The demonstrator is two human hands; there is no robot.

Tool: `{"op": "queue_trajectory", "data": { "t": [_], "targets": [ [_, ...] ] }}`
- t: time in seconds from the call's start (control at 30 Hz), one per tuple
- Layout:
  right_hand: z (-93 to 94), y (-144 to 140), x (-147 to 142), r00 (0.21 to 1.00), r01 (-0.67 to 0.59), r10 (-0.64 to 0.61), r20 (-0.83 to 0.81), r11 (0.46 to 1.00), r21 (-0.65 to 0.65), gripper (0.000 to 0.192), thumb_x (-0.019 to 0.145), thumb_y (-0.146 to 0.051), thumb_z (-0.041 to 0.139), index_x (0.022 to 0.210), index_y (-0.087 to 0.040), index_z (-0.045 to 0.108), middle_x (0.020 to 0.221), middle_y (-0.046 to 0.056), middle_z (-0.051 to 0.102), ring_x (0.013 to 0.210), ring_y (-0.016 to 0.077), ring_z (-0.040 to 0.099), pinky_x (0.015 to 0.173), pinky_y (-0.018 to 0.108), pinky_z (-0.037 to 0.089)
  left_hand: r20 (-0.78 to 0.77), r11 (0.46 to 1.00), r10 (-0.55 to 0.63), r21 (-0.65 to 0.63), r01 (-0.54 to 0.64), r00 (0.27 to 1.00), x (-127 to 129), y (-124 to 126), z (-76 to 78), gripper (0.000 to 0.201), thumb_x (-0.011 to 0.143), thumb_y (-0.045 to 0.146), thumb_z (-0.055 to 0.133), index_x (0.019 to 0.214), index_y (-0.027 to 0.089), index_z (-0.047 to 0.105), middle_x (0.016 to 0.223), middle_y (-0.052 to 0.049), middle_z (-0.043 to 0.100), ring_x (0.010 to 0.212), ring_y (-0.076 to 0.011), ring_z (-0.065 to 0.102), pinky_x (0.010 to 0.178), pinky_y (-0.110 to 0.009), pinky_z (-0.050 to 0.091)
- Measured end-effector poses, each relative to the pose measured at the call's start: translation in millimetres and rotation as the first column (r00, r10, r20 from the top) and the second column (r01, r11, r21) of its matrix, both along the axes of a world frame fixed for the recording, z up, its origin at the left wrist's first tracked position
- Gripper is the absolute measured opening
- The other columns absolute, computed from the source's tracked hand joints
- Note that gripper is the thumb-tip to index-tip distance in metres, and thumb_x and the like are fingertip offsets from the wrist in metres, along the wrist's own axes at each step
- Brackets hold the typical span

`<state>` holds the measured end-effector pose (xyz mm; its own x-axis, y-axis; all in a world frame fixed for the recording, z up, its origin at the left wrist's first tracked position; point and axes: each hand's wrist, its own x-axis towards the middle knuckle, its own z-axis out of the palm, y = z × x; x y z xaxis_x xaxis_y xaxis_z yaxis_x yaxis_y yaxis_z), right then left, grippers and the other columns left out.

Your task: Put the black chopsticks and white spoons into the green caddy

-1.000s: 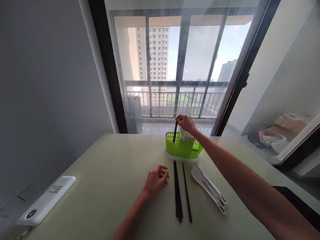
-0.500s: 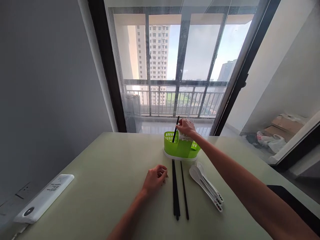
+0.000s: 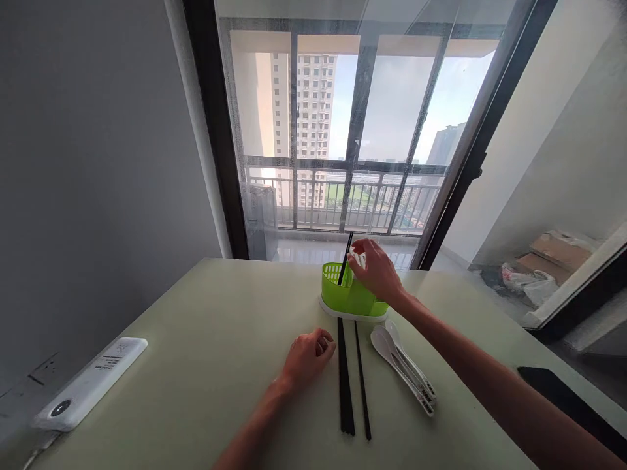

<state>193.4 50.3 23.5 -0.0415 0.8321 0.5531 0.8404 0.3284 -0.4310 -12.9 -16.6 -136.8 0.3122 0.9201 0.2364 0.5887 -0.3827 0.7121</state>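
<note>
A green slotted cutlery caddy (image 3: 350,299) on a white base stands at the far middle of the pale table (image 3: 196,365). One black chopstick (image 3: 345,258) leans upright in its left compartment. My right hand (image 3: 377,273) hovers over the caddy, its fingertips just beside that chopstick and loosely apart; it covers the other compartments. My left hand (image 3: 308,356) rests on the table in a loose fist, holding nothing, its knuckles against the black chopsticks (image 3: 350,378) that lie flat in front of the caddy. White spoons (image 3: 404,369) lie stacked to their right.
A white flat device (image 3: 91,385) lies near the table's left edge. A black phone (image 3: 563,398) sits at the right edge. Behind the table is a glass balcony door (image 3: 362,137), with boxes and bags (image 3: 543,267) on the floor at the right.
My right hand lowered the chopstick into the caddy's left compartment and drew back toward me. My left hand shifted slightly right, up against the lying chopsticks.
</note>
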Motion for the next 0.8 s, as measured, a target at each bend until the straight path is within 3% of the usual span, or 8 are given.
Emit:
{"op": "queue_trajectory", "data": {
  "t": [0.07, 0.13, 0.2, 0.27, 0.37, 0.47, 0.63, 0.8],
  "targets": [
    [-8.8, -45, 0, 0.994, -0.102, 0.104, 0.017, 0.993, -0.056, 0.018, 0.095, -0.035, 0.048, 0.105, -0.025, 0.058, 0.099, 0.004, 0.072, 0.084, 0.0188, 0.067, 0.069, 0.028, 0.046, -0.086, 0.999, 0.004, 0.038, -0.001, 0.996, 4, -6, 2.1, 0.022, 0.089, 0.044, 0.057, 0.087, 0.024, 0.065, 0.07, 0.003, 0.069, 0.062, -0.0142, 0.061, 0.063, -0.025, 0.043],
    [-27.3, -87, 1, 0.983, -0.142, 0.164, 0.086, 0.966, -0.218, 0.018, 0.096, -0.038, 0.047, 0.09, -0.026, 0.06, 0.082, 0.0, 0.072, 0.07, 0.0179, 0.067, 0.061, 0.027, 0.042, -0.168, 0.998, 0.009, 0.066, 0.003, 0.986, 8, -11, 3.6, 0.022, 0.087, 0.046, 0.06, 0.085, 0.024, 0.064, 0.071, 0.002, 0.069, 0.064, -0.0157, 0.061, 0.065, -0.026, 0.042],
    [-53.8, -119, 1, 0.966, -0.076, 0.162, 0.202, 0.924, -0.374, 0.024, 0.097, -0.038, 0.046, 0.082, -0.025, 0.06, 0.076, 0.001, 0.073, 0.067, 0.0201, 0.068, 0.057, 0.028, 0.039, -0.233, 0.997, 0.007, 0.082, 0.012, 0.972, 11, -14, 4.2, 0.023, 0.084, 0.047, 0.064, 0.085, 0.024, 0.063, 0.074, 0.001, 0.069, 0.067, -0.0175, 0.062, 0.066, -0.027, 0.042],
    [-83.6, -137, -1, 0.944, 0.044, 0.118, 0.307, 0.879, -0.475, 0.025, 0.098, -0.038, 0.045, 0.085, -0.024, 0.061, 0.076, 0.005, 0.074, 0.068, 0.0246, 0.072, 0.055, 0.03, 0.038, -0.262, 0.996, -0.005, 0.084, 0.028, 0.965, 12, -15, 3.6, 0.022, 0.083, 0.045, 0.066, 0.086, 0.024, 0.062, 0.077, 0.0, 0.069, 0.07, -0.0188, 0.063, 0.067, -0.028, 0.043],
    [-122.1, -143, -8, 0.907, 0.163, 0.089, 0.411, 0.826, -0.54, 0.028, 0.1, -0.04, 0.044, 0.097, -0.021, 0.063, 0.084, 0.013, 0.077, 0.079, 0.0331, 0.075, 0.055, 0.033, 0.041, -0.265, 0.996, -0.022, 0.073, 0.043, 0.964, 10, -14, 1.7, 0.02, 0.083, 0.043, 0.065, 0.088, 0.024, 0.062, 0.077, -0.001, 0.068, 0.072, -0.0194, 0.064, 0.069, -0.028, 0.043],
    [-143.0, -140, -16, 0.9, 0.159, 0.113, 0.42, 0.814, -0.559, 0.031, 0.1, -0.043, 0.044, 0.109, -0.018, 0.061, 0.091, 0.014, 0.077, 0.086, 0.0355, 0.075, 0.057, 0.035, 0.044, -0.264, 0.997, -0.037, 0.063, 0.055, 0.964, 7, -12, 1.1, 0.021, 0.084, 0.044, 0.064, 0.09, 0.024, 0.061, 0.077, -0.001, 0.067, 0.074, -0.02, 0.064, 0.071, -0.029, 0.044],
    [-150.1, -139, -22, 0.912, 0.122, 0.128, 0.389, 0.822, -0.557, 0.036, 0.102, -0.046, 0.038, 0.109, -0.019, 0.059, 0.091, 0.011, 0.078, 0.085, 0.0327, 0.076, 0.057, 0.034, 0.044, -0.301, 0.994, -0.039, 0.084, 0.067, 0.953, 4, -14, 7.4, 0.019, 0.085, 0.043, 0.063, 0.09, 0.025, 0.063, 0.084, -0.002, 0.068, 0.081, -0.0212, 0.064, 0.076, -0.031, 0.046],
    [-152.1, -140, -22, 0.924, 0.113, 0.119, 0.363, 0.823, -0.556, 0.03, 0.101, -0.041, 0.037, 0.104, -0.019, 0.058, 0.091, 0.009, 0.078, 0.084, 0.0307, 0.076, 0.056, 0.032, 0.04, -0.386, 0.982, 0.061, 0.188, 0.014, 0.92, -1, -14, 13.8, 0.015, 0.081, 0.036, 0.066, 0.085, 0.023, 0.063, 0.097, -0.006, 0.068, 0.094, -0.0251, 0.063, 0.091, -0.039, 0.045]
  ]
}}
